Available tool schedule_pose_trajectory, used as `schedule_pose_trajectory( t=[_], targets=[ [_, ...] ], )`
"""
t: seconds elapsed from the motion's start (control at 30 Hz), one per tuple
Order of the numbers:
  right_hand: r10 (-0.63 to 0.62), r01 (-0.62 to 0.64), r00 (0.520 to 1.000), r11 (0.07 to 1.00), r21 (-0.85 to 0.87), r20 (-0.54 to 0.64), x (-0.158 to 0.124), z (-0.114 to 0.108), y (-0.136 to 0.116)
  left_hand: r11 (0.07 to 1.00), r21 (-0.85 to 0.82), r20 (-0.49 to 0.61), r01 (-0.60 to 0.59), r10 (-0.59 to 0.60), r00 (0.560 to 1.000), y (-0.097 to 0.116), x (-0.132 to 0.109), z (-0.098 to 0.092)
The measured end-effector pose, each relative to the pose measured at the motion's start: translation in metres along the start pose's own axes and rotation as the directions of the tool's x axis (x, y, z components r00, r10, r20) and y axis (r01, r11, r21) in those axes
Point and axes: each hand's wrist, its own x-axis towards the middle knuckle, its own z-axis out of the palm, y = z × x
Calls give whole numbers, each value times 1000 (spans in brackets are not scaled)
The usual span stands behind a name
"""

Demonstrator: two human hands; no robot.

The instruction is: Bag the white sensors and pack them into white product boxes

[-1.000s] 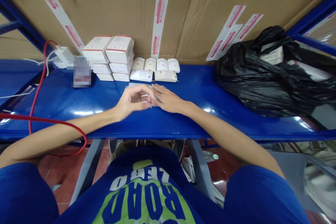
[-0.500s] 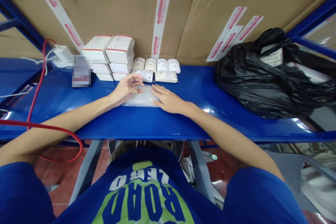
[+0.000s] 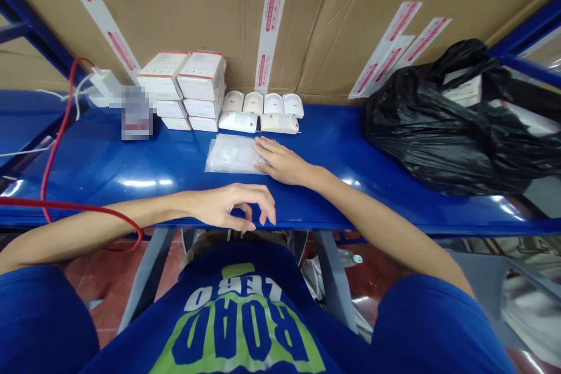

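A flat stack of clear plastic bags [image 3: 232,153] lies on the blue shelf top [image 3: 342,158] in front of me. My right hand [image 3: 283,162] rests flat on the right end of the bags, fingers stretched out. Over the shelf's front edge hangs my left hand [image 3: 239,204], fingers curved and apart, with nothing in it. Just behind the bags lie two white sensor-like devices, a whiter one [image 3: 238,121] and a cream one [image 3: 279,123]. Several rounded white pieces [image 3: 273,104] stand in a row behind those.
Stacked small white boxes [image 3: 200,79] stand at the back left, near a white plug adapter [image 3: 105,86] and a blurred-out item [image 3: 137,114]. A red cable [image 3: 61,134] loops across the left. A black plastic bag [image 3: 421,128] fills the right. Cardboard [image 3: 184,6] lines the back.
My left hand has come off the bags and drawn back toward me to the shelf's front edge. My right hand stays on the bags. The view has shifted slightly.
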Motion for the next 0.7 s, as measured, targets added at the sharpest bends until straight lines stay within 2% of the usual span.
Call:
schedule_pose_trajectory(
  t=[0.1,0.23,0.37,0.5,0.57,0.6,0.63,0.7],
  targets=[
    [-23,23,1000,1000,17,-13,0,2,4,1000,0,2,-16,16,1000,-2,0,0],
    [-45,47,998,998,40,-40,1,5,8,996,-85,42,-36,39,998,-4,-1,-1],
    [-18,19,1000,1000,17,-19,1,4,6,985,-172,13,4,-2,1000,-4,-1,0],
    [-25,25,999,1000,13,-30,0,3,4,988,-155,-41,14,-21,999,-4,2,1],
    [-41,42,998,999,10,-43,-1,3,5,992,-127,-164,6,-27,986,-6,4,-3],
    [-46,46,998,999,10,-45,-1,3,6,995,-104,-258,-5,-22,966,-7,5,-8],
    [-46,46,998,999,12,-44,-1,3,6,997,-70,-366,-19,-7,930,-10,6,-13],
    [-36,36,999,999,18,-36,-1,3,6,998,62,-575,-31,61,816,-14,6,-29]
  ],
)
